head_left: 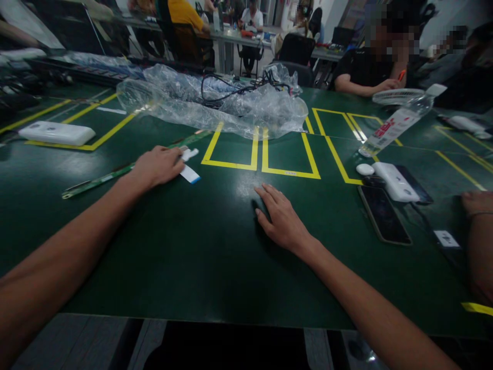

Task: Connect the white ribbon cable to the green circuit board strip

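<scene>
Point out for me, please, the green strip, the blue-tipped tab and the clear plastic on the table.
Green strip [102,178]: head view, on its lower-left stretch.
Blue-tipped tab [189,173]: head view, on its white part.
Clear plastic [231,117]: head view, on its crumpled near side.

A shared workroom, seemingly for electronics: a slim green circuit board [100,179] and a white ribbon cable [190,174] lie on a green counter [227,246] laid out with rectangles of yellow tape [290,173], near black cables [234,94] heaped on clear plastic wrap [165,100]. Behind, people [252,19] sit at a further counter [227,37] among black office chairs [296,50], with a dark monitor [342,37] toward the right.
</scene>
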Available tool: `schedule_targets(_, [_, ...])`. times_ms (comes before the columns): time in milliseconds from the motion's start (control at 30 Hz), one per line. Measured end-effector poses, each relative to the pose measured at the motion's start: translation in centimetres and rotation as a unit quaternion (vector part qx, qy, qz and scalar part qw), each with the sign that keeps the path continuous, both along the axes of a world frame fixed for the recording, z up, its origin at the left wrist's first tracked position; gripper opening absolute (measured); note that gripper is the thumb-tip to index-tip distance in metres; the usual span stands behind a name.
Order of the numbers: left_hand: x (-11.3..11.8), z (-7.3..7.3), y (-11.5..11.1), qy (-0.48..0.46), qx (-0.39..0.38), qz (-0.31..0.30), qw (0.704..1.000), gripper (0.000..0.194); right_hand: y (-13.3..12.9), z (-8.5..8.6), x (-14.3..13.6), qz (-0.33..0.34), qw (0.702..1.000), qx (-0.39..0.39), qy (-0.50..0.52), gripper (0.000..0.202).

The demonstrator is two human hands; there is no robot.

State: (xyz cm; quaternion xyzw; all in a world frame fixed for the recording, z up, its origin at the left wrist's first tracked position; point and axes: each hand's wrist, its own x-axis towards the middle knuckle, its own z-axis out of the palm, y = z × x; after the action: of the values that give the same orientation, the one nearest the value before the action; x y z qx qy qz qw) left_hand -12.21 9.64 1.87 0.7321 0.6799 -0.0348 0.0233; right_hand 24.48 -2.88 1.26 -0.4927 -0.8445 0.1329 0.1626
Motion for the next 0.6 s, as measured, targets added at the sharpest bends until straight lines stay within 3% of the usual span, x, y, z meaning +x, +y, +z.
schedule_targets(133, [-8.7,0.8,1.2,0.021,-0.02,0.145,0.989,0.067,0.0,0.0,0.1,0.006,1.0,-0.003,-0.006,0.055])
schedule_targets(233, [-12.4,0.6,1.1,0.033,-0.024,0.222,0.974,0.072,0.0,-0.1,0.1,0.005,1.0,-0.003,-0.009,0.054])
schedule_targets(400, [-14.2,-0.6,1.3,0.015,-0.013,0.255,0.967,0.077,0.0,0.0,0.0,0.002,1.0,-0.003,-0.024,0.052])
schedule_targets(600, [-14.3,-1.0,1.1,0.001,0.035,0.22,0.975,0.08,-0.1,-0.1,0.0,0.008,0.999,0.001,-0.031,0.051])
